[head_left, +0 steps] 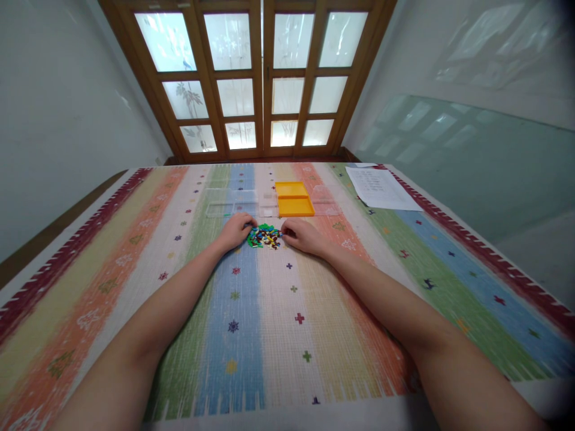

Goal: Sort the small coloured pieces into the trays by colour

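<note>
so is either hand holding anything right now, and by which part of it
Cannot be told: the left hand and right hand are at opposite sides of the small multicoloured pieces, but any pinched piece is too small to make out.

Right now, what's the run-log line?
small colored pieces: piled; left hand: at pieces' left edge; right hand: at pieces' right edge; yellow case: beyond pieces

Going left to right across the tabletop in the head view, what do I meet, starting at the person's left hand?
Left hand → pile of small multicoloured pieces → right hand → white sheet of paper.
</note>
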A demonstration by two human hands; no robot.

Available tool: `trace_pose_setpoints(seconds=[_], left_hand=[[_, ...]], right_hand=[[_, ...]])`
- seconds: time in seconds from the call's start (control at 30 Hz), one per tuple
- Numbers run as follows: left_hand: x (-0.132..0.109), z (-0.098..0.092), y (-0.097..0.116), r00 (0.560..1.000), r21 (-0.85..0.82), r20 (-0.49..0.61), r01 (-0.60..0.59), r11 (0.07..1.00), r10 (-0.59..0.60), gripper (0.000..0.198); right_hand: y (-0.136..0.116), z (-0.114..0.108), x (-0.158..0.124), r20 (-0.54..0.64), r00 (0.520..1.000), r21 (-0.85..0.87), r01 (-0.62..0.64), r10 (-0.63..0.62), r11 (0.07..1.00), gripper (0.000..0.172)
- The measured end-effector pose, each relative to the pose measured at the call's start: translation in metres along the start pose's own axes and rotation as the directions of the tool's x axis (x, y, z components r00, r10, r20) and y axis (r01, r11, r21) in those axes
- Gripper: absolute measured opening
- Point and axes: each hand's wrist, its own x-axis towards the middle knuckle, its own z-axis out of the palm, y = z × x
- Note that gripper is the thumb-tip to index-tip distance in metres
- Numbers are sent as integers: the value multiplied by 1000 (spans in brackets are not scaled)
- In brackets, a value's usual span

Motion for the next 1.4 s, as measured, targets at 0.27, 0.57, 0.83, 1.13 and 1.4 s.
trace_pose_setpoints(seconds=[0.27, 0.57, 0.83, 1.13, 1.4], left_hand=[[0, -5, -7, 999, -38, 40, -35, 999, 37, 21], [-2, -8, -7, 995, -47, 62, -81, 996, 84, 22], [-2, -6, -3, 996, -21, 44, -71, 997, 72, 16], [-2, -3, 1, 999, 19, 28, -34, 999, 33, 13], [-2, -2, 6, 999, 36, 22, -24, 999, 24, 17]], right_hand=[[0, 3, 0, -18, 999, 40, 44, -43, 998, 11], [7, 5, 1, -28, 999, 65, 42, -40, 997, 18], [8, 10, 2, 5, 996, -85, 94, -94, 992, 17], [14, 16, 2, 10, 993, -145, 119, -119, 982, 19], [11, 12, 2, 13, 993, -154, 122, -121, 981, 11]])
